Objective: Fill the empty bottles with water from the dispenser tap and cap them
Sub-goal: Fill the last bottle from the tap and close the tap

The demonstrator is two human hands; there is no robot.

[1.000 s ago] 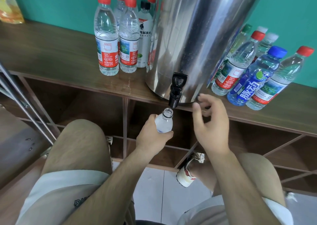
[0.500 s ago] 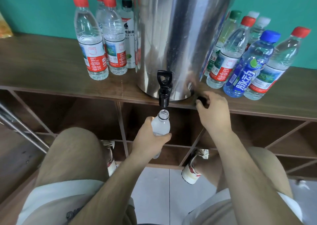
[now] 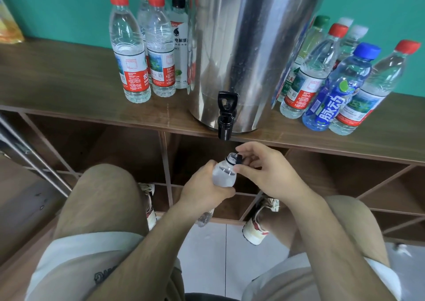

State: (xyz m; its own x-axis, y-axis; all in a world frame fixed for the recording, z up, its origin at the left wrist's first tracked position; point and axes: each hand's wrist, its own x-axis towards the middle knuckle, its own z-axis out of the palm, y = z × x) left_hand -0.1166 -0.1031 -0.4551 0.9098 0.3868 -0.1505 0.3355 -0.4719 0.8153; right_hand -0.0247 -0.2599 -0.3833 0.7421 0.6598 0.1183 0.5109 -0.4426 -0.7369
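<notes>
One long wooden shelf [image 3: 57, 77] holds it all. On it stands the big shiny dispenser [image 3: 248, 48]. To its left is a bunch of capped bottles [image 3: 130, 54], and water shows inside the front ones, so I think those are done. To its right is a second bunch of bottles [image 3: 308, 80], all with caps on — I cannot tell whether they have water in them, so they may be the ones left to do.

Below the shelf edge are the two hands. The left hand [image 3: 202, 190] is wrapped tight round the bottle [image 3: 224, 175] and holds it just under the black tap [image 3: 226, 117], not touching it. No water is coming out of the tap. The bottle looks full nearly to its neck, and its mouth is open. The right hand [image 3: 271, 174] pinches a little black cap [image 3: 239, 159] between thumb and fingers, right beside the bottle's mouth.

So for this bottle the filling looks finished and the capping is only starting. The cap must sit flat on the mouth and be turned till it is tight. After that, any empty bottles need the same.
</notes>
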